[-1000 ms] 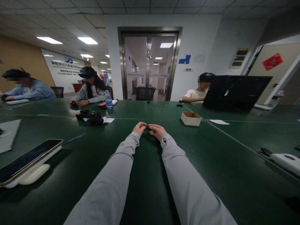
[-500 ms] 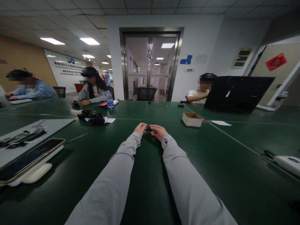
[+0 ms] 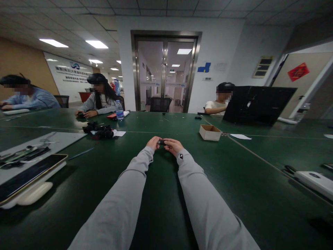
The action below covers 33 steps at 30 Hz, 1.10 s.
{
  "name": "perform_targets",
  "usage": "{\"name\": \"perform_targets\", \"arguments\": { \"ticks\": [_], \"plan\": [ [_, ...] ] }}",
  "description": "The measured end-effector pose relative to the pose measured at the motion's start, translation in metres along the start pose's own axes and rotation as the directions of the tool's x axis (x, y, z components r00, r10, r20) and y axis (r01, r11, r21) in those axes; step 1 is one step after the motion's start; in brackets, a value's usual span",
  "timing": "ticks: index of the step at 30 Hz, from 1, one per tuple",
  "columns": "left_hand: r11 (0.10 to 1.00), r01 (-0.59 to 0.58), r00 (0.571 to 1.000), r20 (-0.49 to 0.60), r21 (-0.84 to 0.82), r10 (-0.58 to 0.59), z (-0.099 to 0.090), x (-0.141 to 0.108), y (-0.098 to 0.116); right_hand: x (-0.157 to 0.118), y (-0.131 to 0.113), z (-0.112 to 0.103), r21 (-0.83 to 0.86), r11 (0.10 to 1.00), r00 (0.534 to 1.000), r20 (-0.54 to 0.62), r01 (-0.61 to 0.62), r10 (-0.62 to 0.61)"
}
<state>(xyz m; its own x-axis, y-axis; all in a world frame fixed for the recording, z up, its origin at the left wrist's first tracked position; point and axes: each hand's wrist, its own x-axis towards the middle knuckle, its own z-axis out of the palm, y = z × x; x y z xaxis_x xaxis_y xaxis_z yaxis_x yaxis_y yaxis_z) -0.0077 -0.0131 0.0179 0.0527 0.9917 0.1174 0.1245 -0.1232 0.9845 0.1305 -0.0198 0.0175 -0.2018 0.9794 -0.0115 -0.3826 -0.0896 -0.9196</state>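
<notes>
Between my two hands is a small black object (image 3: pixel 161 142), too small and too covered by fingers to name. My left hand (image 3: pixel 153 142) pinches its left end, and my right hand (image 3: pixel 174 146) grips the right end between thumb and fingers. Both hands are close together just above or on the green table (image 3: pixel 166 180), at the middle of the view. Grey sleeves cover both arms. The undersides of the fingers are hidden.
An open cardboard box (image 3: pixel 210 133) stands right of my hands. Left lie several black parts (image 3: pixel 100 130), a phone (image 3: pixel 31 177) and a grey mat (image 3: pixel 70 139) with electronics. A monitor (image 3: pixel 257 104), a water bottle (image 3: pixel 119 111) and several people are across the table.
The whole view has shifted slightly, so everything appears a little further left. Both hands still hold the small black object, and a bit more of it shows between the fingers.
</notes>
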Motion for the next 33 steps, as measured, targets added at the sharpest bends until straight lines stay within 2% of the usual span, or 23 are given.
{"name": "perform_targets", "arguments": {
  "ticks": [3, 14, 24, 33],
  "plan": [
    [0.999, 0.038, 0.999, 0.017, 0.007, -0.039, 0.001, -0.001, 0.002, 0.001, 0.0, 0.0, 0.0, 1.0, 1.0, -0.011, -0.009, 0.009],
    [1.0, -0.027, 1.0, -0.017, -0.008, 0.026, 0.001, -0.001, 0.0, 0.003, 0.002, -0.003, 0.026, 1.0, 1.0, 0.0, -0.017, 0.017],
    [0.999, 0.001, 0.999, -0.035, 0.034, 0.001, -0.002, 0.0, -0.001, 0.0, -0.001, -0.001, 0.005, 1.0, 1.0, -0.006, -0.026, 0.026],
    [0.998, -0.053, 0.997, -0.052, 0.045, 0.056, -0.001, 0.004, -0.009, 0.0, -0.001, -0.002, 0.012, 1.0, 1.0, 0.014, -0.024, 0.024]
  ]
}}
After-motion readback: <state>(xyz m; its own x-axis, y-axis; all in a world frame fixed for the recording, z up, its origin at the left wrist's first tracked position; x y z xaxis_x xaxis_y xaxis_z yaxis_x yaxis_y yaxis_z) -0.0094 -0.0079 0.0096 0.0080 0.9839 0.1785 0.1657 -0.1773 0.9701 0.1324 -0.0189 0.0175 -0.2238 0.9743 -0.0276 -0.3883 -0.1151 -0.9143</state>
